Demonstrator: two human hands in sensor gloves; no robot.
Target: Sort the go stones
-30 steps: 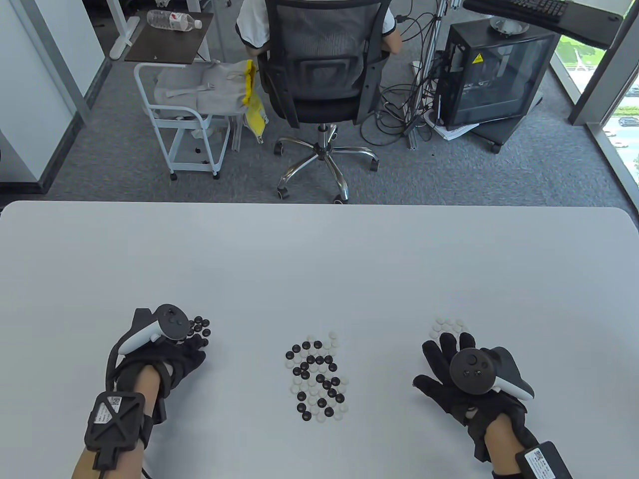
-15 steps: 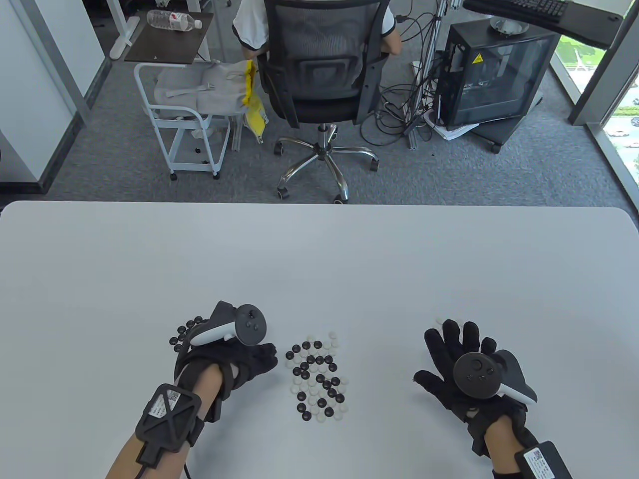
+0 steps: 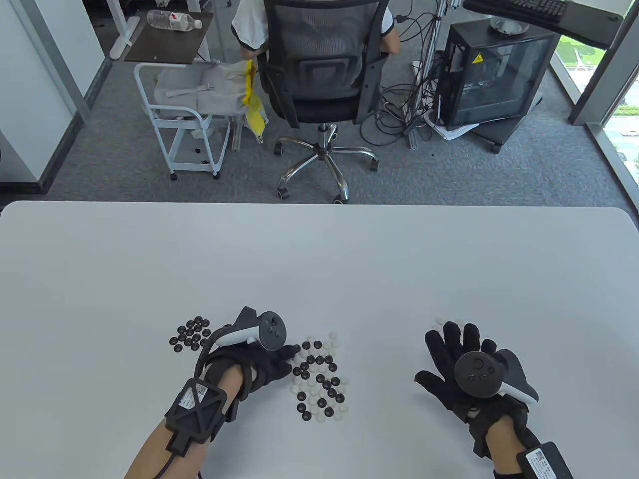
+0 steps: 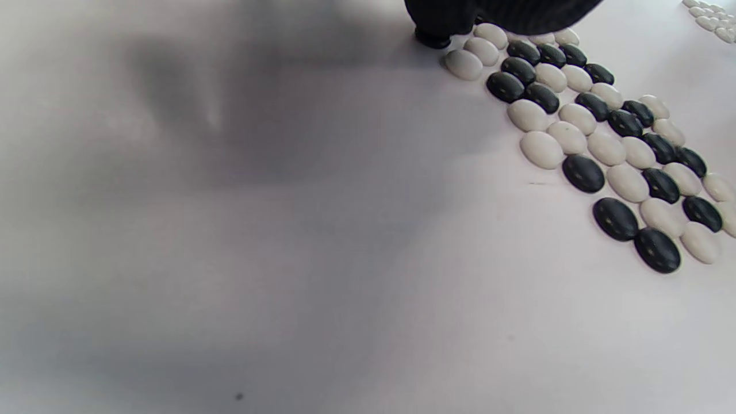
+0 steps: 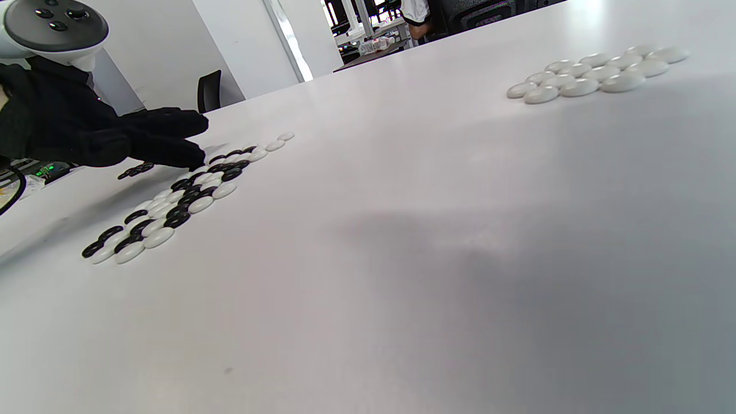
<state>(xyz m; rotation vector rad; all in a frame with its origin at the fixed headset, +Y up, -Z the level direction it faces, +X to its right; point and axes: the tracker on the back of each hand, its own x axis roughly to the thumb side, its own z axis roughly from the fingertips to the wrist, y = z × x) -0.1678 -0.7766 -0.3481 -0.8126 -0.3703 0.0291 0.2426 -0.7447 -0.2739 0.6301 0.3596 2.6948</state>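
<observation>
Beyond the white desk (image 3: pixel 319 259), a person sits in a black mesh office chair (image 3: pixel 322 65) on grey carpet. Left of it, a white trolley (image 3: pixel 177 124) holds a grey bag (image 3: pixel 199 92); above stands a dark side table (image 3: pixel 169 37) with a water bottle (image 3: pixel 173 20). A black computer case (image 3: pixel 491 72) stands at right, beside tangled cables (image 3: pixel 404 110).

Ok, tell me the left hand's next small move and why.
Probably pinch the round black Go stone under the left hand fingertips, at the near-left edge of the mixed black-and-white stone cluster, then carry it to the all-black stone pile at left.
</observation>
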